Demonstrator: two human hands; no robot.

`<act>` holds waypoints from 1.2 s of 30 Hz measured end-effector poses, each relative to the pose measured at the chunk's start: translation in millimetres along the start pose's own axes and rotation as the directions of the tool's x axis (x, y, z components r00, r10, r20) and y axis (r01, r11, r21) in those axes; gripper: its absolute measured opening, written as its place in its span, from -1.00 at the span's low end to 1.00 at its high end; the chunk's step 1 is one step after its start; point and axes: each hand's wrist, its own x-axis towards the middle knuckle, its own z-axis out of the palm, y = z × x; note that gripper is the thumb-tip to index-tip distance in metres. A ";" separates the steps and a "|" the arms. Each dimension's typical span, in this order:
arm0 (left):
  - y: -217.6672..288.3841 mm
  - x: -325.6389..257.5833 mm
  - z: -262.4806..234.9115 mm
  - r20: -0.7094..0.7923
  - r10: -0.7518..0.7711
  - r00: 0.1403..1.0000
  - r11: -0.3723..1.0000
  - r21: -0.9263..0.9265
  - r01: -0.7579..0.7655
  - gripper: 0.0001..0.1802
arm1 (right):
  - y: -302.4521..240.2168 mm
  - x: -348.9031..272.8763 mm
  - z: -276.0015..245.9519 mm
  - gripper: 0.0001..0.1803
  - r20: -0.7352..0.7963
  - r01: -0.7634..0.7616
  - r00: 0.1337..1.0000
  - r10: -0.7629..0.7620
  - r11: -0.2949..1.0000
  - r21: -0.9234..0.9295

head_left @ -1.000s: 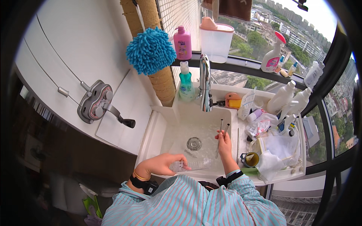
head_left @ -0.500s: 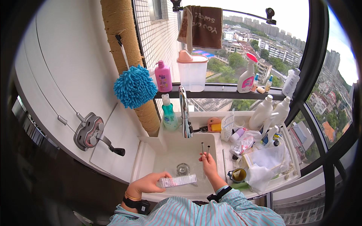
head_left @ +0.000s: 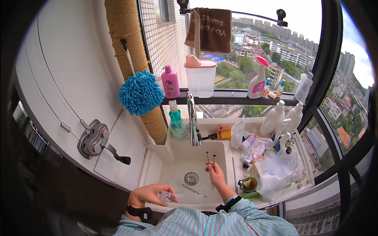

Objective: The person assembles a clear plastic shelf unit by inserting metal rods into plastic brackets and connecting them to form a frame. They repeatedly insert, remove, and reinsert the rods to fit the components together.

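Over the front of the white sink (head_left: 165, 173), my left hand (head_left: 151, 193) is closed around a long, narrow clear plastic case (head_left: 189, 198) with a pink print at its left end. My right hand (head_left: 216, 175) pinches two thin metal rods (head_left: 208, 157), their dark-tipped upper ends slightly apart. Whether the rods are hollow is too small to tell. Another thin rod (head_left: 193, 190) lies slanted in the basin, close to the round drain (head_left: 191, 179) and just behind the case.
A chrome faucet (head_left: 192, 122) rises behind the basin, with a green pump bottle (head_left: 177, 124) to its left. On the right counter are a dark cup (head_left: 248, 183), crumpled plastic bags (head_left: 271, 179) and white bottles (head_left: 273, 120). A metal bar (head_left: 234, 173) lies along the basin's right edge.
My left hand has lowered and tipped the case toward me, moving slightly left. The rod in the basin now shows plainly. My right hand has shifted slightly left and down with its two rods.
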 end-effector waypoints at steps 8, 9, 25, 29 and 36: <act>-6.1 16.3 -18.5 -0.649 0.081 0.756 0.974 -0.111 -0.200 -0.48 | -52.4 -6.5 23.1 -0.76 0.070 0.140 0.989 -0.130 0.976 -0.168; -5.8 20.6 -23.8 -0.713 0.091 0.695 0.971 -0.090 -0.220 -0.49 | -65.8 -10.5 30.1 -0.78 0.105 0.171 0.983 -0.149 0.953 -0.249; -1.5 40.6 -30.6 -0.790 0.145 0.596 0.941 -0.077 -0.331 -0.52 | -143.2 -19.4 90.1 -0.63 0.577 0.665 0.721 -0.383 0.616 -0.422; -8.3 43.4 -28.0 -0.806 0.114 0.581 0.968 -0.040 -0.246 -0.49 | -147.7 -17.0 90.0 -0.64 0.583 0.639 0.738 -0.341 0.631 -0.440; -5.7 50.5 -19.6 -0.883 0.100 0.458 0.993 0.115 0.005 -0.46 | -176.5 -19.8 82.9 -0.72 0.620 0.710 0.704 -0.348 0.375 -0.596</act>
